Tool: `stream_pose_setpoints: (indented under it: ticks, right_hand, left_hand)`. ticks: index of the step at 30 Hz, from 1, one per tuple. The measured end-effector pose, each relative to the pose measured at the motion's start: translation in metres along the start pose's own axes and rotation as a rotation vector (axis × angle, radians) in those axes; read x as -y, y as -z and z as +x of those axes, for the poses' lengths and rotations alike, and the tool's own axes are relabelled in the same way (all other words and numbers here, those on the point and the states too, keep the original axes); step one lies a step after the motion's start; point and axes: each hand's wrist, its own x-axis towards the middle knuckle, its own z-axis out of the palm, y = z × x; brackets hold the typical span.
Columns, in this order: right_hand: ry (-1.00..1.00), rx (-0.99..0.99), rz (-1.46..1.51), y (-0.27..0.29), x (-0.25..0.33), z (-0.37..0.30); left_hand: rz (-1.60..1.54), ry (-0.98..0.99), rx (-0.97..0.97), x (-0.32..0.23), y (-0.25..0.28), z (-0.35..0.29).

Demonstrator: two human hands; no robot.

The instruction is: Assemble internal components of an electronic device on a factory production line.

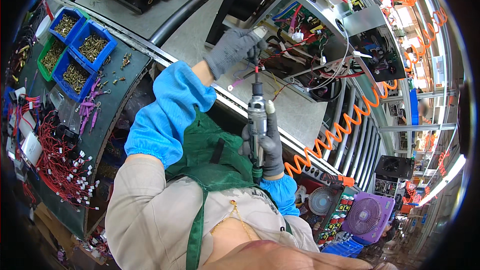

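Observation:
My right hand (271, 149), in a grey glove with pale fingertips, is wrapped round a silver pneumatic screwdriver (257, 116) held upright in front of my chest. Its bit points away from me, toward my left hand (232, 52). That hand, also gloved, has its fingers closed at the bit's tip; what they pinch is hidden. Just beyond stands an opened metal machine housing (327, 0) with circuit boards and red, black and white wires inside. A purple-sleeved wire with a ring terminal (231, 88) hangs below my left fingers.
Blue and green bins (93, 47) of brass-coloured screws stand on the left bench, near purple terminal leads (90, 105) and a heap of red wires (55, 157). An orange coiled hose (340, 137) crosses the roller conveyor (357, 145) at right. A purple fan (367, 215) sits lower right.

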Motion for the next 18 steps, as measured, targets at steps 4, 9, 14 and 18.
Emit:
stream_pose_setpoints:
  ticks: [4,9,14,18]
  right_hand:
    - [0.180,-0.065,0.098,-0.007,0.007,0.003]
    - [0.285,-0.122,0.075,-0.018,0.016,0.010]
    - [0.273,-0.137,0.103,-0.025,0.017,0.011]
    - [0.288,-0.154,0.163,-0.034,0.022,0.012]
  left_hand:
    - [-0.256,-0.043,0.175,-0.005,-0.025,-0.006]
    - [-0.336,0.106,0.157,-0.013,-0.045,0.007]
    - [0.018,0.120,0.054,-0.021,-0.054,0.016]
    - [0.042,0.114,0.052,-0.027,-0.057,0.021]
